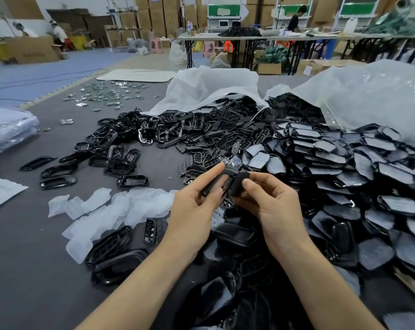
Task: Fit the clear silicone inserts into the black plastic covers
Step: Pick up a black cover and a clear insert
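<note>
a small factory or packing hall. stacked cardboard boxes (158, 15) line the back wall, long folding tables (225, 38) carry more piled parts, and plastic stools (156, 45) stand by them. another person (297, 17) is bent over one at the back. on the grey tabletop (34, 270), heaps of identical black plastic covers (201, 129) spill from 2 big plastic bags (213, 84), beside loose clear silicone inserts (101, 206) and scattered shiny metal pieces (108, 94).

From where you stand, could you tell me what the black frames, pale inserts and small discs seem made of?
The black frames look like hard glossy plastic: sharp rim highlights. The pale inserts are likely soft frosted silicone: translucent, lying limp. The small discs are probably metal or metallised: mirror-bright glints.
</note>
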